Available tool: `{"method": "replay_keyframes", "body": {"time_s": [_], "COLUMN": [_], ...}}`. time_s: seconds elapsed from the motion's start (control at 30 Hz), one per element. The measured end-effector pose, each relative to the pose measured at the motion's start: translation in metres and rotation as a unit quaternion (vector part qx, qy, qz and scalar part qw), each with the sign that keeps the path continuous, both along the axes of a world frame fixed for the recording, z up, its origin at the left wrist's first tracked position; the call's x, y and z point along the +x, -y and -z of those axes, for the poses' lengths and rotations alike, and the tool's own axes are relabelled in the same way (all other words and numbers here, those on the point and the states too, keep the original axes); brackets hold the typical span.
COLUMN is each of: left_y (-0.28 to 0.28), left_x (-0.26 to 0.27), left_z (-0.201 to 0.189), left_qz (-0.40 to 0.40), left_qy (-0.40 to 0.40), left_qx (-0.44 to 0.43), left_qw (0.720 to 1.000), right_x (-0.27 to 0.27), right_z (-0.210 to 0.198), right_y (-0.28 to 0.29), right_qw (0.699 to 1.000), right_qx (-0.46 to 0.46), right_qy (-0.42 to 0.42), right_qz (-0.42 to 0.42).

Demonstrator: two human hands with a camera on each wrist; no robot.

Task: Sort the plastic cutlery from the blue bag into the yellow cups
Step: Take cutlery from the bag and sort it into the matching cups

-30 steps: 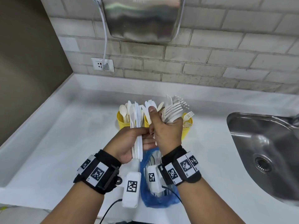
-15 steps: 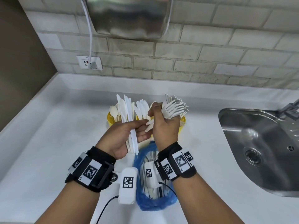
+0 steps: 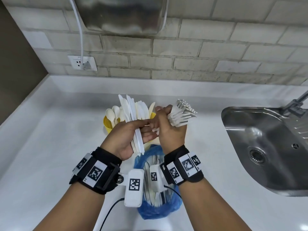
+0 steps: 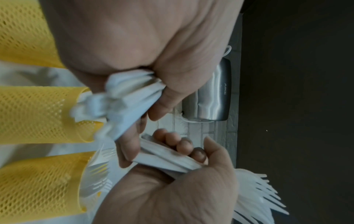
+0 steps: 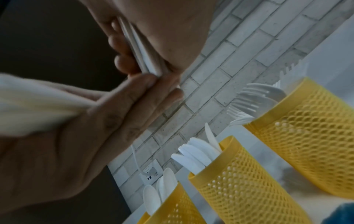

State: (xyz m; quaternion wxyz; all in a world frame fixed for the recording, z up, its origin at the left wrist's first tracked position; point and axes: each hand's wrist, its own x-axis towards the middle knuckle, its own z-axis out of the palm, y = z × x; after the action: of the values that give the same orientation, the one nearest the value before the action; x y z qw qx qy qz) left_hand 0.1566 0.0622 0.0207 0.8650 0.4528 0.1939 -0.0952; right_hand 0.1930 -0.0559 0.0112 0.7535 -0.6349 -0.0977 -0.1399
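Observation:
My left hand (image 3: 133,130) grips a bundle of white plastic knives (image 3: 138,144), blades pointing up. My right hand (image 3: 166,120) grips a fan of white forks (image 3: 181,112), tines pointing right. The two hands touch at the fingers above the counter. Behind them stand three yellow mesh cups: one with spoons (image 5: 168,212), one with knives (image 5: 231,181), one with forks (image 5: 306,136). In the head view only the spoon cup (image 3: 108,125) shows plainly. The blue bag (image 3: 160,210) lies open under my wrists with more cutlery inside.
A steel sink (image 3: 266,147) with a tap (image 3: 296,105) is set into the white counter at the right. A steel hand dryer (image 3: 120,14) hangs on the brick wall, its cord plugged into a socket (image 3: 82,63). A dark wall bounds the left side.
The fork bundle in my right hand has tipped over to the right, away from the cups. My left hand keeps the knives, and both hands stay joined in front of the cups.

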Motion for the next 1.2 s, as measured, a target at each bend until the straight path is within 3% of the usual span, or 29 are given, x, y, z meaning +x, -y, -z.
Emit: {"method": "replay_keyframes", "body": {"time_s": [0.17, 0.37, 0.7, 0.87, 1.03, 1.2], "left_y": [0.003, 0.008, 0.013, 0.009, 0.01, 0.008], "left_x": [0.011, 0.0, 0.004, 0.009, 0.014, 0.023], "left_z": [0.001, 0.012, 0.018, 0.019, 0.019, 0.016], "left_qz": [-0.055, -0.002, 0.009, 0.007, 0.02, 0.027], "left_qy": [0.011, 0.025, 0.043, 0.043, 0.041, 0.049], "left_qx": [0.028, 0.069, 0.11, 0.119, 0.121, 0.126], "left_qw": [0.998, 0.997, 0.993, 0.992, 0.992, 0.99], "right_x": [0.018, 0.034, 0.078, 0.092, 0.109, 0.123], "right_z": [-0.003, 0.002, 0.001, 0.014, 0.037, 0.055], "right_y": [0.008, 0.046, 0.11, 0.113, 0.107, 0.102], "right_qw": [0.996, 0.986, 0.981, 0.953, 0.913, 0.904], "right_qx": [0.023, -0.003, -0.068, -0.239, -0.392, -0.416], "right_qy": [-0.079, -0.169, -0.143, -0.132, -0.054, -0.019], "right_qz": [0.017, -0.007, 0.117, 0.129, 0.098, 0.098]}}
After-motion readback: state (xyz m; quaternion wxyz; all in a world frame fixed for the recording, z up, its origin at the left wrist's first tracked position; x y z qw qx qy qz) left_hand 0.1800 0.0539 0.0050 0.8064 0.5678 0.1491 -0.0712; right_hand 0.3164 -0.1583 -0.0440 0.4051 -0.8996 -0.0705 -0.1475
